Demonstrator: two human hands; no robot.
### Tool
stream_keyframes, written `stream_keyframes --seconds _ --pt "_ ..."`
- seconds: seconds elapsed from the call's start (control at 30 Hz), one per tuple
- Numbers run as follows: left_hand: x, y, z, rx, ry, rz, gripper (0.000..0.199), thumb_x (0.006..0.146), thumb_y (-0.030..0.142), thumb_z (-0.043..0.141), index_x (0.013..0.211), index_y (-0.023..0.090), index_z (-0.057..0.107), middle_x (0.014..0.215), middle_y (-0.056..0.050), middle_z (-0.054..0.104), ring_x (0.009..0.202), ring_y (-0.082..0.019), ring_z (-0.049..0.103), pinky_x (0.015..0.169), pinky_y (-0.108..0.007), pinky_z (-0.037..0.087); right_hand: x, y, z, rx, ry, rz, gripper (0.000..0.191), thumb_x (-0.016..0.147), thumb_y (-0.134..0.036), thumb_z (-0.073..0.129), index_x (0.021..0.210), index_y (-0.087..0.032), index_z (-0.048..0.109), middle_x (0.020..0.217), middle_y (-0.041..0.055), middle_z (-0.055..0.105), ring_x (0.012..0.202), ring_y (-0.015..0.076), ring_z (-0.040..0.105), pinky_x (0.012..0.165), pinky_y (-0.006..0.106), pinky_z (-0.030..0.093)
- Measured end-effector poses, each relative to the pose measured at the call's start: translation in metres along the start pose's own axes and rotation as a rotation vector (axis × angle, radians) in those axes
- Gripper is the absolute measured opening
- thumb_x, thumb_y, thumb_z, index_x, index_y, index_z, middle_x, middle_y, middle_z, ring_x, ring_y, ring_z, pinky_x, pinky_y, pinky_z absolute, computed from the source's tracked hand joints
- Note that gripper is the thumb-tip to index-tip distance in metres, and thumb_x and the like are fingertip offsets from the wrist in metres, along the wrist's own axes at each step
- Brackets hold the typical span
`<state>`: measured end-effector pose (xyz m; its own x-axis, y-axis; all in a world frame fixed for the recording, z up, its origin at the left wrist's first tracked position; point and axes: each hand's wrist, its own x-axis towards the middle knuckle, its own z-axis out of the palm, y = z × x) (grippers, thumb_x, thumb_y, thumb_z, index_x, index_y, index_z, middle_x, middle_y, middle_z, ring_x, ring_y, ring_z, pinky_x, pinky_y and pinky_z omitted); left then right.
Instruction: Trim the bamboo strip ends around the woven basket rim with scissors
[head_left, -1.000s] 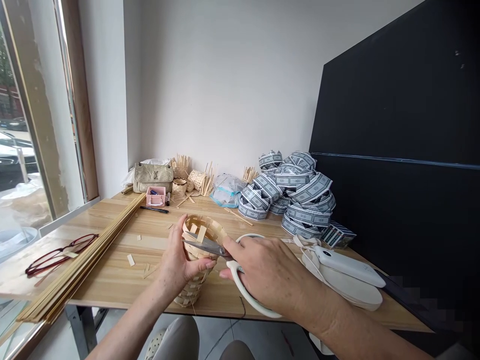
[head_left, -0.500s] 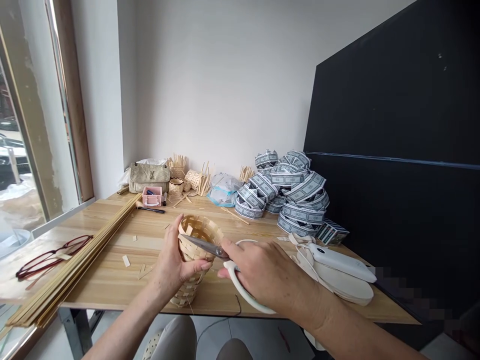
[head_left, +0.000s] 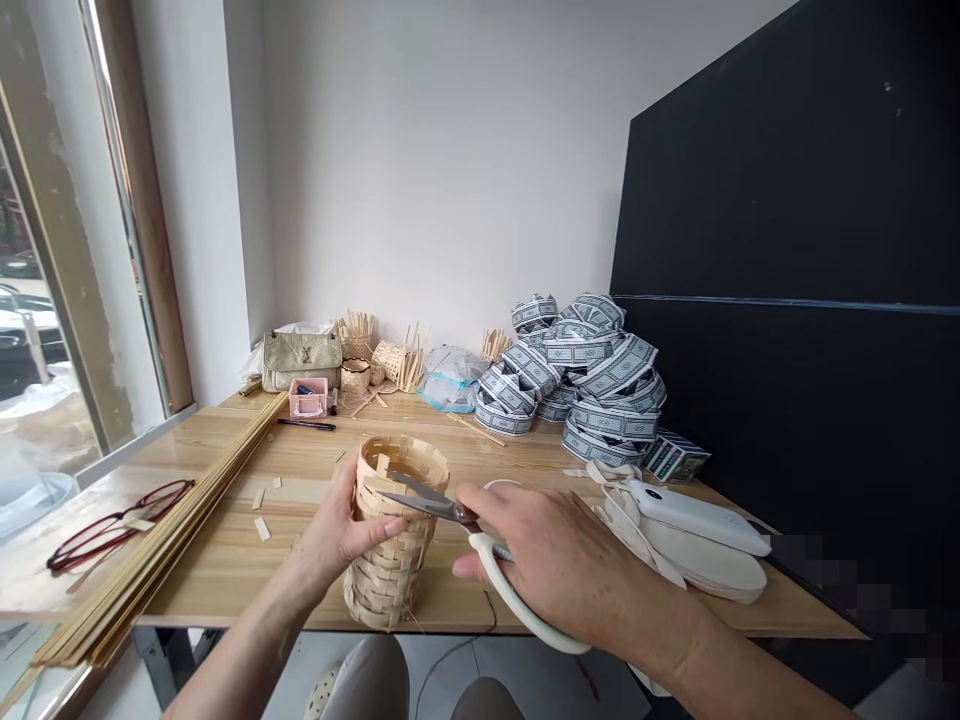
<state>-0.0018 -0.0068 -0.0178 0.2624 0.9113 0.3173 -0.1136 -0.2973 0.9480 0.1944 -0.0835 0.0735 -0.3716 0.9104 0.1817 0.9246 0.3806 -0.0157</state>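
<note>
My left hand [head_left: 335,527] grips the side of a small woven bamboo basket [head_left: 394,555] that stands upright at the table's front edge. My right hand [head_left: 559,565] holds white-handled scissors [head_left: 480,545], their metal blades open and reaching across the basket's rim. Short strip ends stick up inside the rim.
The wooden table [head_left: 225,560] carries a long bundle of bamboo strips [head_left: 172,530], red glasses [head_left: 112,520], a black pen [head_left: 307,425], a pink box [head_left: 309,397], a beige bag [head_left: 304,357], small baskets [head_left: 375,360], a pile of patterned bands [head_left: 585,385] and a white device [head_left: 697,515]. A black panel [head_left: 787,300] stands at the right.
The basket has been turned from tilted to upright, showing more of its side. The scissors stay at the rim, shifted slightly lower and to the right.
</note>
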Motion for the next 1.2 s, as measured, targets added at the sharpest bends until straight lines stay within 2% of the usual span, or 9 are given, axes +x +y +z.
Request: stream_keyframes --seconds 0.1,0.2,0.27,0.33,0.47,0.63,0.83,1.0,1.2 --pt "-0.001 0.006 0.002 -0.078 -0.099 -0.047 0.086 0.061 0.046 0.076 0.131 0.014 0.038 0.128 -0.016 0.054 0.121 -0.036 0.047 0.098 -0.047 0.040 -0.001 0.003 0.001 -0.005 0.001 0.004 0.023 0.077 -0.040 0.068 0.087 -0.023 0.055 0.069 -0.0035 0.059 0.060 0.0157 0.055 0.051 0.024 0.025" --pt "-0.001 0.004 0.004 -0.071 -0.054 0.006 0.098 0.058 0.045 0.078 0.137 0.015 0.028 0.133 -0.016 0.049 0.123 -0.036 0.044 0.102 -0.048 0.037 -0.004 0.006 0.000 -0.016 0.008 -0.006 0.023 0.078 -0.041 0.067 0.088 -0.024 0.056 0.070 -0.0032 0.059 0.061 0.0160 0.055 0.052 0.024 0.025" --pt "0.000 -0.003 0.004 -0.044 -0.014 0.067 0.108 0.059 0.044 0.078 0.142 0.018 0.014 0.133 -0.016 0.047 0.124 -0.036 0.044 0.104 -0.049 0.034 -0.007 0.008 0.000 0.011 0.008 -0.006 0.023 0.077 -0.039 0.067 0.089 -0.024 0.056 0.072 -0.0034 0.060 0.062 0.0158 0.056 0.053 0.025 0.027" --pt "0.001 -0.013 0.004 -0.010 0.021 0.140 0.110 0.060 0.042 0.077 0.143 0.020 0.008 0.134 -0.016 0.046 0.124 -0.035 0.044 0.106 -0.051 0.031 -0.009 0.011 0.000 0.072 0.001 0.007 0.022 0.077 -0.037 0.068 0.090 -0.024 0.056 0.074 -0.0040 0.062 0.063 0.0151 0.057 0.054 0.024 0.030" --pt "0.002 -0.026 0.004 0.042 0.053 0.260 0.097 0.065 0.040 0.074 0.141 0.020 0.015 0.141 -0.016 0.036 0.130 -0.035 0.036 0.110 -0.050 0.024 -0.011 0.014 0.003 0.131 -0.005 0.064 0.021 0.076 -0.034 0.069 0.091 -0.025 0.056 0.077 -0.0045 0.065 0.063 0.0152 0.058 0.054 0.024 0.030" --pt "0.003 -0.029 0.006 0.081 0.056 0.314 0.090 0.066 0.037 0.074 0.137 0.019 0.023 0.138 -0.017 0.038 0.130 -0.036 0.035 0.109 -0.051 0.025 -0.007 0.007 0.001 0.042 -0.003 0.041 0.021 0.078 -0.037 0.067 0.091 -0.025 0.057 0.076 -0.0032 0.066 0.064 0.0178 0.060 0.052 0.025 0.028" --pt "0.000 -0.025 0.006 0.090 0.099 0.293 0.085 0.064 0.038 0.076 0.133 0.021 0.028 0.137 -0.015 0.039 0.127 -0.034 0.039 0.106 -0.049 0.030 0.007 -0.003 -0.007 -0.138 -0.007 -0.019 0.029 0.079 -0.050 0.062 0.090 -0.024 0.058 0.070 0.0003 0.065 0.063 0.0211 0.062 0.050 0.026 0.024" --pt "-0.001 -0.020 0.009 0.062 0.093 0.251 0.089 0.064 0.043 0.075 0.135 0.023 0.026 0.135 -0.014 0.043 0.121 -0.032 0.047 0.102 -0.046 0.037 0.014 -0.006 -0.012 -0.230 0.014 -0.094 0.031 0.080 -0.050 0.061 0.091 -0.021 0.060 0.077 0.0029 0.067 0.068 0.0226 0.064 0.052 0.027 0.026" --pt "0.001 -0.021 0.013 0.099 0.116 0.215 0.109 0.062 0.048 0.075 0.144 0.018 0.010 0.146 -0.018 0.030 0.132 -0.035 0.033 0.110 -0.047 0.025 0.013 -0.010 -0.011 -0.272 0.028 -0.071 0.038 0.081 -0.051 0.059 0.103 -0.022 0.060 0.076 0.0046 0.068 0.068 0.0256 0.065 0.053 0.029 0.032"
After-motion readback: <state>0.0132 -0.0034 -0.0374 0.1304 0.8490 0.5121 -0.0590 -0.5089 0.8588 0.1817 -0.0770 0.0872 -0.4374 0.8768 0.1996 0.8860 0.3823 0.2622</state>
